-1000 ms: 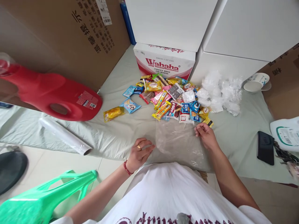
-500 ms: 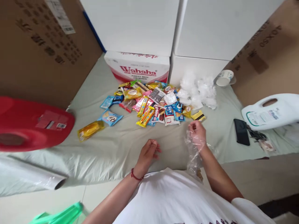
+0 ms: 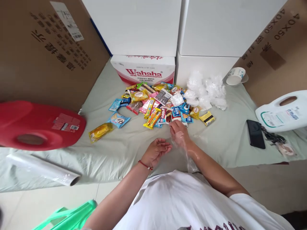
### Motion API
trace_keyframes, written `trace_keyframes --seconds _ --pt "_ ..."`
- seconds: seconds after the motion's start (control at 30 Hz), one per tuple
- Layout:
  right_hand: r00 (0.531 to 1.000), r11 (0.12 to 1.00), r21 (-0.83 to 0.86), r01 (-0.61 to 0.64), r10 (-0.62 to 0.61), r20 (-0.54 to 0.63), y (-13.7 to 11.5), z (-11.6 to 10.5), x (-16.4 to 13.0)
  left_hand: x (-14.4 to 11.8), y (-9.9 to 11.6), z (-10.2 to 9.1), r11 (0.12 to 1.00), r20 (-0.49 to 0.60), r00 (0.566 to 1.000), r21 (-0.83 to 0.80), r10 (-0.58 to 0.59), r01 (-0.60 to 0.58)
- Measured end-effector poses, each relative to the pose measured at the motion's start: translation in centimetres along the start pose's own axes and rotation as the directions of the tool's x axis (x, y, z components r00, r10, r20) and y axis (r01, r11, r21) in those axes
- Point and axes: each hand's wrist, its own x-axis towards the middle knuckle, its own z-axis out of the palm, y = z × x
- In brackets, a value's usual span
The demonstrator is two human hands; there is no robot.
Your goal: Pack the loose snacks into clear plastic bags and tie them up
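My right hand [image 3: 178, 132] is closed on a crumpled sheet of clear plastic film [image 3: 190, 161], which trails down past the wrist. Its fingertips are at the front edge of a pile of wrapped snacks [image 3: 149, 107]. Just to its left, my left hand [image 3: 157, 151] is half curled with the fingers apart and nothing visible in it. Nearest to both hands lie a red-and-white snack packet [image 3: 165, 115], yellow snack bars [image 3: 153, 118] and blue packets [image 3: 176, 111]. A yellow packet [image 3: 207, 118] sits apart on the right.
Clumped clear plastic [image 3: 203, 91] and a paper cup [image 3: 235, 76] stand behind right. A Wahaha box [image 3: 144, 72] backs the pile. A red jug [image 3: 48, 124] and film roll [image 3: 45, 169] are left; a white jug [image 3: 280, 111] and phone [image 3: 255, 134] right. A green bag [image 3: 72, 217] lies below.
My right hand has moved left with the clear film, from near the yellow packet to the front of the pile. My left hand has shifted slightly right and its fingers have loosened.
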Motion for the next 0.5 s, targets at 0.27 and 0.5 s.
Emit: trace_keyframes --seconds 0.27,0.5 --pt "0.986 0.986 -0.094 0.137 -0.127 0.109 -1.1 3.3 2.8 -5.6 0.8 -5.6 0.97 -0.276 0.935 0.157 0.224 -0.186" --pt "0.975 0.978 -0.051 0.202 -0.196 0.108 -3.7 4.8 3.1 -3.1 0.0 1.2 0.974 -0.178 0.977 0.213 0.117 -0.078"
